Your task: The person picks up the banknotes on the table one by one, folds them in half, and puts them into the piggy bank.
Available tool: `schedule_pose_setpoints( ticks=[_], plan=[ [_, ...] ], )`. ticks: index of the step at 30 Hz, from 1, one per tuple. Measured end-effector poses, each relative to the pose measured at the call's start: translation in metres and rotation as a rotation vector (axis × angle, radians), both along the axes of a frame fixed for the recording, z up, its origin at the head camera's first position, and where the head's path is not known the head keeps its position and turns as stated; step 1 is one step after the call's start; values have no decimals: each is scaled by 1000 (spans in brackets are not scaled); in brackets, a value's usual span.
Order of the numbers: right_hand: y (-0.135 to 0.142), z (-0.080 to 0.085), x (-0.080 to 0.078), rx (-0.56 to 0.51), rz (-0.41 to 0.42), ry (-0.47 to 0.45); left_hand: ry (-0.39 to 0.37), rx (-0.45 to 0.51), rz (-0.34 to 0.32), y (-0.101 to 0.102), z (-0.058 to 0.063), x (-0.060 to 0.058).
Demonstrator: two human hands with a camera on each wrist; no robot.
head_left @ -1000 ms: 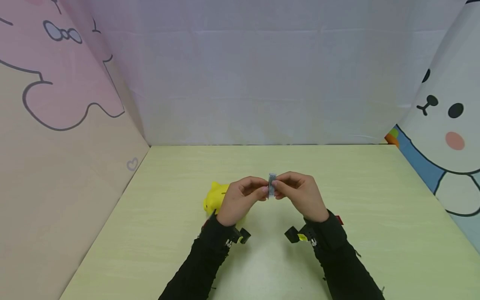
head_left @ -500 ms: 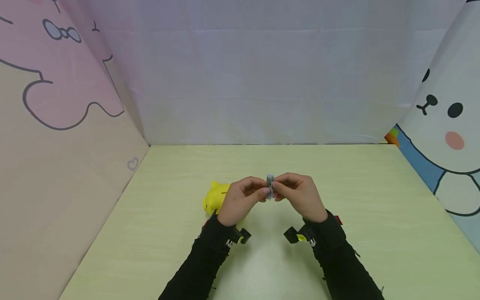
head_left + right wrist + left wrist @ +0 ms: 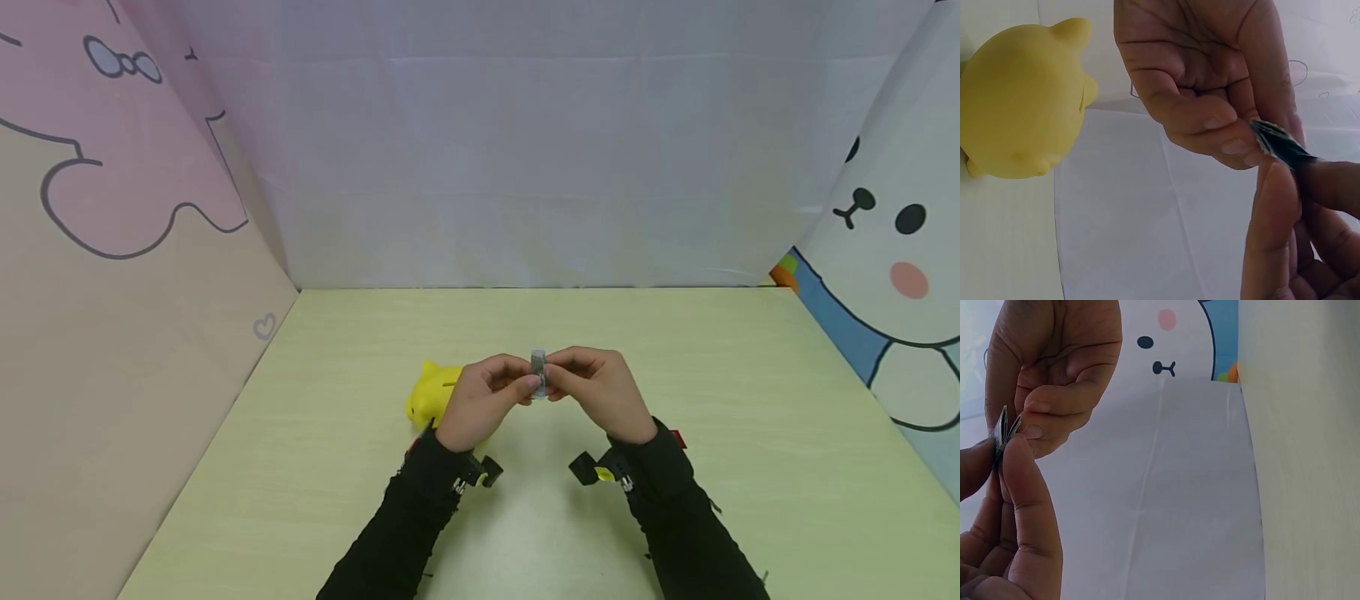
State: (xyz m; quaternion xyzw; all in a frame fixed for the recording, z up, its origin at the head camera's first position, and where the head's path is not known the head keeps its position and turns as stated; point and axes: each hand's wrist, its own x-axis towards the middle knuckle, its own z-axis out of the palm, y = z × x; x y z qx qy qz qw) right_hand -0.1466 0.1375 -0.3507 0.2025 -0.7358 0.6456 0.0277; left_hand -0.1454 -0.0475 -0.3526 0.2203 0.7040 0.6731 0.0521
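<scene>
A small folded banknote (image 3: 538,362), grey-green and narrow, stands upright between both hands above the table. My left hand (image 3: 483,402) pinches its left side between thumb and fingertips. From the right, my right hand (image 3: 602,390) pinches it the same way. Layered edges of the banknote (image 3: 1002,432) spread apart a little in the left wrist view. In the right wrist view the banknote (image 3: 1280,142) shows dark teal folds. Close behind the left hand sits a yellow piggy bank (image 3: 432,395) with a dark slot on its back, partly hidden by that hand.
The pale yellow-green table (image 3: 360,500) reaches back to a white cloth wall (image 3: 480,167). Cartoon-printed cloths hang at left and right. Black sleeves (image 3: 660,492) with small wrist-worn cameras (image 3: 594,469) cover both forearms.
The banknote has shifted slightly left and turned between the fingertips, its face looking less flat than before. Both hands stay almost in place, and the piggy bank has not moved.
</scene>
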Motion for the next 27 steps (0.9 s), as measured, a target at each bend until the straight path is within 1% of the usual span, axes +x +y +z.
schedule_pose_setpoints(
  ticks=[5, 8, 9, 14, 17, 27],
  plan=[
    [2, 1, 0, 16, -2, 13, 22, 10, -4, 0, -1, 0],
    [2, 3, 0, 21, -32, 9, 22, 8, -1, 0, 0, 0],
    [2, 3, 1, 20, -40, 8, 16, 2, 2, 0, 3, 1],
    [-1, 6, 2, 32, -73, 16, 21, -18, 5, 0, 1, 1],
    [-1, 6, 4, 38, -65, 20, 43, -19, -2, -1, -4, -1],
    [-1, 4, 3, 7, 1, -2, 54, -45, 6, 0, -2, 1]
  ],
)
